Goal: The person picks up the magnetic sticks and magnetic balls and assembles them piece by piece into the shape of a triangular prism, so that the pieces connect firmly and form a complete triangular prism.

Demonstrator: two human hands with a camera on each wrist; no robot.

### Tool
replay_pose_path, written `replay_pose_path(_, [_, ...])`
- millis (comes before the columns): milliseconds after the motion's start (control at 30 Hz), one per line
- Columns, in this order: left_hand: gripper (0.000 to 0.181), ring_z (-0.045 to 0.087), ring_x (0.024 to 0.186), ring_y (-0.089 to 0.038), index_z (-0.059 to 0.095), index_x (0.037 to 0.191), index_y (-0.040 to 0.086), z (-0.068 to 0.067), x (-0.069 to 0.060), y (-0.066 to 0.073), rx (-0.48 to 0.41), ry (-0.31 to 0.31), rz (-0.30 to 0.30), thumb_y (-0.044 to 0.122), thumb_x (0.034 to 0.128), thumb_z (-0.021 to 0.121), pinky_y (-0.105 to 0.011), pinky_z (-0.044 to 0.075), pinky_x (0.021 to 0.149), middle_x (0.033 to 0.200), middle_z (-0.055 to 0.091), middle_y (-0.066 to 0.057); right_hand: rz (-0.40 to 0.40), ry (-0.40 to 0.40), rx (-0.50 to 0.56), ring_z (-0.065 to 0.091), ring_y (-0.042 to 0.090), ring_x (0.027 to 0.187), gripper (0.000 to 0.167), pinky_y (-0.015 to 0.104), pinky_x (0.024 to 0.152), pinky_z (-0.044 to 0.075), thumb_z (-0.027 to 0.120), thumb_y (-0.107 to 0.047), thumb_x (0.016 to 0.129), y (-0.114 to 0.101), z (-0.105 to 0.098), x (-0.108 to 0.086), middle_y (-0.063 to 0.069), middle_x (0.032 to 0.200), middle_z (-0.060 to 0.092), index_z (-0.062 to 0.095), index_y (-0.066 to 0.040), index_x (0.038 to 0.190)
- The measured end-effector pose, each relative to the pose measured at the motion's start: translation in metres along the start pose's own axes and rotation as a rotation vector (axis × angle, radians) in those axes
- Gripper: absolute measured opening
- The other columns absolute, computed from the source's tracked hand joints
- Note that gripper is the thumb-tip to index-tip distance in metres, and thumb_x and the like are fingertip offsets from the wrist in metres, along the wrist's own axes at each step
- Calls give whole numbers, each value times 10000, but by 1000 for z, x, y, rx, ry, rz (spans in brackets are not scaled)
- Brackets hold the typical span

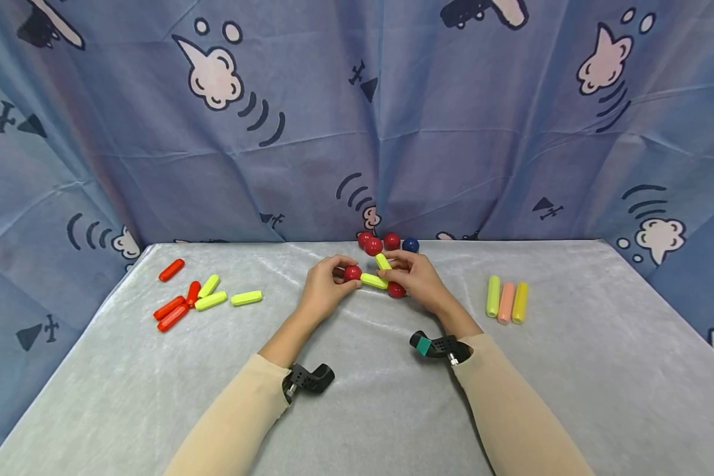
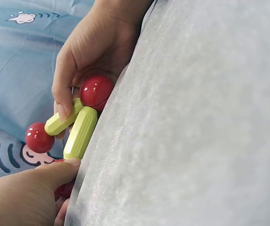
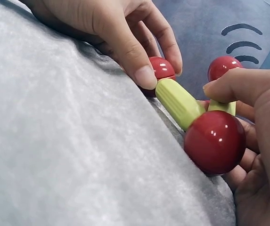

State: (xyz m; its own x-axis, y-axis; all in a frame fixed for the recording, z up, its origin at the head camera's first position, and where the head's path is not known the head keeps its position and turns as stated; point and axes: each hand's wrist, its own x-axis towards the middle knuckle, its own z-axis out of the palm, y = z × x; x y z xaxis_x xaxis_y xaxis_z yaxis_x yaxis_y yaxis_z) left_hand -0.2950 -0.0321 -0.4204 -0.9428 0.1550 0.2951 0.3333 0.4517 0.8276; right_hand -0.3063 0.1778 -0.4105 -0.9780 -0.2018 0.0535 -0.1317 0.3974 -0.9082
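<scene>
My left hand [image 1: 326, 284] pinches a red ball [image 1: 352, 274] between thumb and fingers. From that ball a yellow-green rod [image 3: 179, 103] runs to a second red ball [image 3: 215, 141]. A further yellow-green rod [image 2: 61, 120] angles away from this second ball, with a third red ball [image 2: 39, 137] at its far end. My right hand [image 1: 415, 276] grips the angled rod between thumb and fingers, close to the second ball. The pieces form a V shape. In the left wrist view the left hand's thumb partly hides the first ball [image 2: 65, 183].
Behind the hands lie loose red balls [image 1: 392, 240] and a blue ball [image 1: 410, 245]. Red rods [image 1: 173, 318] and yellow-green rods [image 1: 246, 298] lie at the left. Three rods, green, pink and yellow [image 1: 520, 303], stand side by side at the right. A patterned blue curtain [image 1: 309, 119] hangs behind the table.
</scene>
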Motion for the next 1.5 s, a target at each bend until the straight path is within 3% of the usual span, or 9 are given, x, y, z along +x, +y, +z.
replay_pose_path(233, [393, 683, 1014, -249, 693, 1158, 49, 0, 1, -1, 33, -23, -13, 137, 810, 855, -361, 595, 868, 1131, 710, -141, -8, -4, 46, 656, 92, 911, 448, 159, 772, 537, 723, -173, 923, 0, 0, 0, 220, 1196, 706, 620, -30, 1335])
replay_pose_path(400, [360, 667, 909, -210, 670, 1114, 75, 0, 0, -1, 45, -43, -22, 158, 815, 852, -311, 573, 816, 1074, 723, -111, -10, -8, 77, 653, 49, 887, 445, 155, 781, 535, 712, -150, 929, 0, -1, 0, 227, 1199, 701, 602, 2, 1332])
replay_pose_path(500, [336, 636, 880, -193, 664, 1088, 95, 0, 0, 0, 79, -71, -4, 186, 821, 847, -297, 527, 797, 1046, 723, -84, -14, -15, 97, 652, 33, 875, 450, 151, 788, 535, 700, -138, 936, 1, -2, 0, 233, 1200, 693, 581, 22, 1340])
replay_pose_path(667, [297, 651, 1000, -224, 730, 1093, 109, 1, 0, -2, 135, -104, 49, 211, 835, 837, -367, 519, 887, 1100, 730, -84, -10, -29, 132, 674, 20, 864, 464, 142, 805, 541, 671, -133, 959, 1, -3, 1, 234, 1212, 674, 533, 18, 1376])
replay_pose_path(767, [280, 660, 1047, -239, 752, 1084, 114, 1, 0, -2, 150, -106, 57, 223, 839, 834, -398, 523, 928, 1113, 731, -90, -7, -32, 146, 688, 23, 864, 469, 141, 816, 545, 651, -132, 975, 1, -3, 1, 235, 1216, 662, 505, 12, 1396])
replay_pose_path(1100, [258, 631, 953, -229, 744, 1014, 132, 1, -3, 4, 232, -101, 30, 287, 831, 839, -368, 498, 846, 1028, 711, -71, -9, -45, 133, 691, 36, 877, 459, 141, 814, 545, 628, -145, 993, 0, -2, 1, 242, 1243, 643, 496, 0, 1408])
replay_pose_path(1500, [278, 650, 987, -229, 747, 1039, 124, 1, -3, 2, 220, -105, 24, 289, 832, 834, -374, 516, 872, 1068, 721, -71, 6, -29, 153, 699, 32, 866, 466, 149, 820, 557, 641, -126, 980, 0, -2, 0, 216, 1208, 651, 497, 0, 1405])
